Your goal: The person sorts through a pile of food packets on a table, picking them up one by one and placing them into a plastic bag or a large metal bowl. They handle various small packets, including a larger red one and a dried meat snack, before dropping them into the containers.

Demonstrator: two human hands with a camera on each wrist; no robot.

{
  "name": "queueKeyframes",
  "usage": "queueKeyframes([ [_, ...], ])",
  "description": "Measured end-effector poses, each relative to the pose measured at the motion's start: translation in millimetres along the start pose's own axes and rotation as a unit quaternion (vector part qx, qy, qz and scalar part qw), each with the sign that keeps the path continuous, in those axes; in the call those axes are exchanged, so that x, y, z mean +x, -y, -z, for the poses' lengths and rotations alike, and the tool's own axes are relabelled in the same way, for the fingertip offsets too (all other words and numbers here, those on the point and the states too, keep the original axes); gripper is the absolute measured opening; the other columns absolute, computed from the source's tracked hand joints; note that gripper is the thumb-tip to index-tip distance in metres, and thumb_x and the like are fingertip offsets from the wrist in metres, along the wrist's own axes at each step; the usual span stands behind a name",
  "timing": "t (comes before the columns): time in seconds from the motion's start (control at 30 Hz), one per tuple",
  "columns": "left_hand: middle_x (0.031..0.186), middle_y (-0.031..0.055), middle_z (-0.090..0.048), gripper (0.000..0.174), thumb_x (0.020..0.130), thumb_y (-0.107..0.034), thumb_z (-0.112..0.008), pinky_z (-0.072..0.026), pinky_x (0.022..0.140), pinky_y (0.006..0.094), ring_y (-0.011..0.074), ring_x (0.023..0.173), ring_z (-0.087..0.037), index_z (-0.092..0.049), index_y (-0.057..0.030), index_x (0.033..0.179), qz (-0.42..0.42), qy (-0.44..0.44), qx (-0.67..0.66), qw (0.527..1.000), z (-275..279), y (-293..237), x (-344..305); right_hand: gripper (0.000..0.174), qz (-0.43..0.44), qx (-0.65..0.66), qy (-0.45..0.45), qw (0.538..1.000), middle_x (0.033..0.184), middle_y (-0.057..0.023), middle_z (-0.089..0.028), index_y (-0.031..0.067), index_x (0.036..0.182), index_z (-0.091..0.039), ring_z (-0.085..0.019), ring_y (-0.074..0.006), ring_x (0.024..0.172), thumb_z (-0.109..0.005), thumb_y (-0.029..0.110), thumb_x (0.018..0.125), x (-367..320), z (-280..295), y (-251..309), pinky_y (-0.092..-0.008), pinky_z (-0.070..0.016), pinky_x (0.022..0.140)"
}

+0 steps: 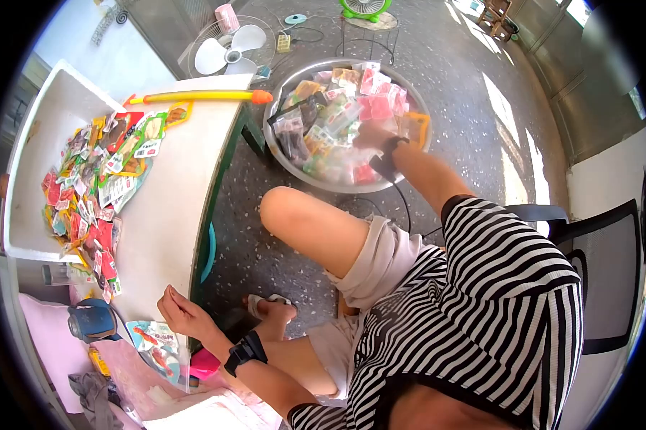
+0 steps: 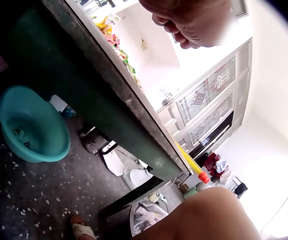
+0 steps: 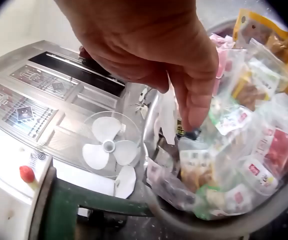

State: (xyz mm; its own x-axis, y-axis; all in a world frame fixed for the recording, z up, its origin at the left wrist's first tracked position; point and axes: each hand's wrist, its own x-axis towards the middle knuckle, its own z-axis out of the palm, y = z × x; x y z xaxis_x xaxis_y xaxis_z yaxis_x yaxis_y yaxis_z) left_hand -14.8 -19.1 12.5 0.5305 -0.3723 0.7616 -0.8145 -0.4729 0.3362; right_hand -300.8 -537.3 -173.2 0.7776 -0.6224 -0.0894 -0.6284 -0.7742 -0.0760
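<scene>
Above the wide metal basin (image 1: 271,154), the right hand (image 1: 372,136) reaches down over many sealed food packets (image 1: 337,115). Its fingers (image 3: 196,100) point downward in the right wrist view, apart from the thumb. A pale strip of plastic (image 3: 168,120) shows between them; no grip on it is visible. The left hand (image 1: 183,313) hovers by the near edge of the white table (image 1: 187,165), fingers loosely bent, nothing seen in it. Near it lies a blue-and-white packet (image 1: 154,347). In the left wrist view the left hand (image 2: 191,22) is at the top, partly cut off.
A white foam box (image 1: 32,143) with a heap of colourful packets (image 1: 86,193) is on the table. A yellow stick with orange ends (image 1: 201,96) lies at its far end. A teal tub (image 2: 34,125) stands below; fans (image 1: 233,54) and a black chair (image 1: 606,279) stand around.
</scene>
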Motion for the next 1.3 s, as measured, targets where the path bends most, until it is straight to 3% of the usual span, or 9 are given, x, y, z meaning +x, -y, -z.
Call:
queueKeyframes([
  [0.2, 0.080, 0.0144, -0.058, 0.011, 0.092, -0.002, -0.053, -0.0467, 0.061, 0.0348, 0.0273, 0.070, -0.058, -0.062, 0.0047, 0.095, 0.019, 0.000, -0.006, 1.000, -4, 1, -2, 0.013, 0.142, -0.011, 0.179, 0.973, 0.065, -0.0104, -0.065, 0.0064, 0.069, -0.067, -0.064, -0.0262, 0.056, -0.072, 0.017, 0.070, -44, -42, 40, -0.0342, -0.0466, 0.050],
  [0.27, 0.081, 0.0159, -0.058, 0.010, 0.091, -0.001, -0.053, -0.0463, 0.061, 0.0359, 0.0294, 0.070, -0.058, -0.061, 0.0045, 0.093, 0.010, -0.001, -0.020, 1.000, -4, -5, 1, 0.018, -0.016, 0.316, 0.195, 0.929, 0.072, -0.0116, -0.067, 0.0025, 0.088, -0.063, -0.065, -0.0212, 0.061, -0.064, 0.019, 0.080, -48, 27, 68, -0.0303, -0.0503, 0.052],
  [0.33, 0.079, 0.0152, -0.057, 0.009, 0.088, 0.001, -0.055, -0.0442, 0.057, 0.0363, 0.0292, 0.067, -0.056, -0.062, 0.0018, 0.092, 0.012, -0.001, -0.023, 1.000, -1, -6, 2, 0.028, -0.133, 0.595, 0.143, 0.779, 0.080, -0.0128, -0.069, -0.0014, 0.108, -0.060, -0.066, -0.0161, 0.066, -0.056, 0.020, 0.090, -54, 117, 120, -0.0264, -0.0539, 0.054],
  [0.4, 0.078, 0.0138, -0.057, 0.009, 0.087, 0.001, -0.056, -0.0440, 0.055, 0.0350, 0.0279, 0.063, -0.056, -0.063, 0.0000, 0.093, 0.011, -0.020, -0.011, 1.000, 0, 0, 1, 0.029, -0.040, 0.592, 0.121, 0.796, 0.082, -0.0077, -0.069, 0.0011, 0.108, -0.062, -0.064, -0.0107, 0.066, -0.055, 0.024, 0.092, -65, 200, 175, -0.0212, -0.0513, 0.057],
  [0.53, 0.078, 0.0129, -0.058, 0.009, 0.085, -0.001, -0.059, -0.0452, 0.055, 0.0336, 0.0277, 0.062, -0.057, -0.064, -0.0012, 0.092, 0.036, -0.061, 0.030, 0.997, 7, 11, 2, 0.032, 0.223, 0.686, 0.191, 0.666, 0.076, -0.0071, -0.067, -0.0030, 0.111, -0.060, -0.062, -0.0076, 0.060, -0.051, 0.024, 0.097, -90, 306, 265, -0.0190, -0.0489, 0.051],
  [0.73, 0.081, 0.0110, -0.059, 0.011, 0.081, -0.004, -0.063, -0.0468, 0.055, 0.0326, 0.0244, 0.063, -0.058, -0.065, -0.0023, 0.091, 0.134, -0.123, 0.162, 0.970, 31, 39, -2, 0.031, 0.399, 0.684, 0.233, 0.564, 0.076, -0.0075, -0.067, -0.0012, 0.109, -0.062, -0.061, -0.0071, 0.059, -0.052, 0.025, 0.095, -62, 342, 393, -0.0186, -0.0482, 0.053],
  [1.07, 0.079, 0.0103, -0.059, 0.012, 0.081, -0.003, -0.063, -0.0425, 0.056, 0.0268, 0.0147, 0.060, -0.055, -0.066, 0.0004, 0.092, 0.236, -0.173, 0.093, 0.952, 74, 46, 1, 0.024, 0.276, 0.608, 0.271, 0.693, 0.076, -0.0066, -0.066, 0.0020, 0.098, -0.064, -0.057, -0.0084, 0.061, -0.056, 0.023, 0.091, 24, 173, 494, -0.0215, -0.0475, 0.056],
  [1.23, 0.082, 0.0134, -0.060, 0.017, 0.079, -0.003, -0.061, -0.0448, 0.058, 0.0311, 0.0228, 0.062, -0.056, -0.067, 0.0023, 0.095, 0.278, -0.246, 0.244, 0.896, 162, 49, -20, 0.025, 0.261, 0.590, 0.246, 0.723, 0.074, -0.0075, -0.065, -0.0004, 0.099, -0.063, -0.057, -0.0093, 0.060, -0.056, 0.023, 0.092, 36, 152, 487, -0.0226, -0.0474, 0.055],
  [1.3, 0.094, 0.0142, -0.061, 0.023, 0.081, -0.007, -0.061, -0.0468, 0.066, 0.0365, 0.0269, 0.078, -0.059, -0.067, 0.0003, 0.102, 0.350, -0.157, 0.376, 0.843, 203, 57, -58, 0.026, 0.258, 0.592, 0.239, 0.725, 0.074, -0.0076, -0.065, -0.0008, 0.099, -0.063, -0.056, -0.0094, 0.059, -0.056, 0.023, 0.092, 40, 149, 482, -0.0231, -0.0474, 0.055],
])
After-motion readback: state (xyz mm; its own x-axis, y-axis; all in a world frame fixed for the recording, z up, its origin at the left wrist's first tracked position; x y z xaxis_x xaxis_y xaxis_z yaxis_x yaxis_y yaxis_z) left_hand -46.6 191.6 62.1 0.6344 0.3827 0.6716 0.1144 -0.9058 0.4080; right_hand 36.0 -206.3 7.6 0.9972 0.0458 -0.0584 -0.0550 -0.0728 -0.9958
